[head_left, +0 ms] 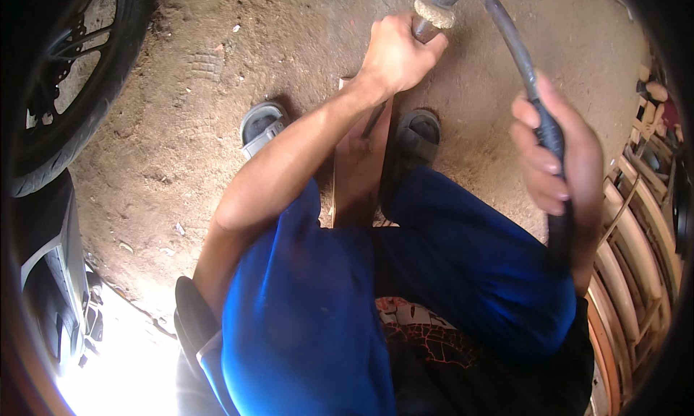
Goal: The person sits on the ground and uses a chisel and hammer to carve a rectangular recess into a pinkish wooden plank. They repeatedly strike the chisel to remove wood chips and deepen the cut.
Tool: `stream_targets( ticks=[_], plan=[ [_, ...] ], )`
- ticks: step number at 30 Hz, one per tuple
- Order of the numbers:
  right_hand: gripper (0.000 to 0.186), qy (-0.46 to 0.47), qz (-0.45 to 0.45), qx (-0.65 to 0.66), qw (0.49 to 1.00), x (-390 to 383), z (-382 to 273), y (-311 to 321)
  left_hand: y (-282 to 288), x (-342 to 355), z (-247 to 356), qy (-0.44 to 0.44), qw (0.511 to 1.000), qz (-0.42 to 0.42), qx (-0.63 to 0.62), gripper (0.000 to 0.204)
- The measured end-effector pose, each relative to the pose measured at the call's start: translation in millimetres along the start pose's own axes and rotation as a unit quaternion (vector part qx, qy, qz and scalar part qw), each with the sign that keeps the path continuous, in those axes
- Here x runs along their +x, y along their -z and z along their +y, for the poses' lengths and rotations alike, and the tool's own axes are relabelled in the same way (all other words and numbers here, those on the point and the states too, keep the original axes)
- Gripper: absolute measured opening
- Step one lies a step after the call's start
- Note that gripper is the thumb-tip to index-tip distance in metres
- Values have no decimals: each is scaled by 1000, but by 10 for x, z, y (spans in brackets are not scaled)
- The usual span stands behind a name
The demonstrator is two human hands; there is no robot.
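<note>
The right hand (560, 152) was closed around the black-wrapped grip of a grey metal hammer (512, 39), probably stiff and head-heavy, best held low on that less slippery wrap. Further off, near the far end of a reddish-brown wooden board (356, 174), the left hand (400, 57) was curled round a short brown tool handle (424, 31) with a pale, frayed top. It looked rigid, its top probably crumbly, so safest gripped below; the hammer's head was just beside that top.

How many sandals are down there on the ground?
2. The left sandal is on the left of the wooden board; the right sandal is on its right. Any others would be hidden from this view.
</note>
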State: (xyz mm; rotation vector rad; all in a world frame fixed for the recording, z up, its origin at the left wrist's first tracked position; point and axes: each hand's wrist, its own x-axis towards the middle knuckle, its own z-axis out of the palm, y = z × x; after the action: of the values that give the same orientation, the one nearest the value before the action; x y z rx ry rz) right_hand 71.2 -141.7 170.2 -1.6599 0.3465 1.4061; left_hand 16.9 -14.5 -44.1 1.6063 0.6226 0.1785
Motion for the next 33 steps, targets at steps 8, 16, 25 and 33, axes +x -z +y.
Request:
stream_targets(
  ticks=[8, 16, 25, 33],
  plan=[
    [40, 168, -26, 131, 977, 11, -94, -97, 7, 38, 42, 24, 999, -32, -6, 40],
    [38, 109, -69, 114, 985, -62, -129, 94, 28, 1, 35, 21, 1000, -12, 1, 40],
    [41, 22, -86, 129, 988, 57, -65, 37, 7, 44, -75, -27, 998, 17, 55, 38],
    [35, -15, -13, 71, 997, 185, 55, -36, 6, 49, 9, 44, 998, -34, -17, 41]
  ],
)
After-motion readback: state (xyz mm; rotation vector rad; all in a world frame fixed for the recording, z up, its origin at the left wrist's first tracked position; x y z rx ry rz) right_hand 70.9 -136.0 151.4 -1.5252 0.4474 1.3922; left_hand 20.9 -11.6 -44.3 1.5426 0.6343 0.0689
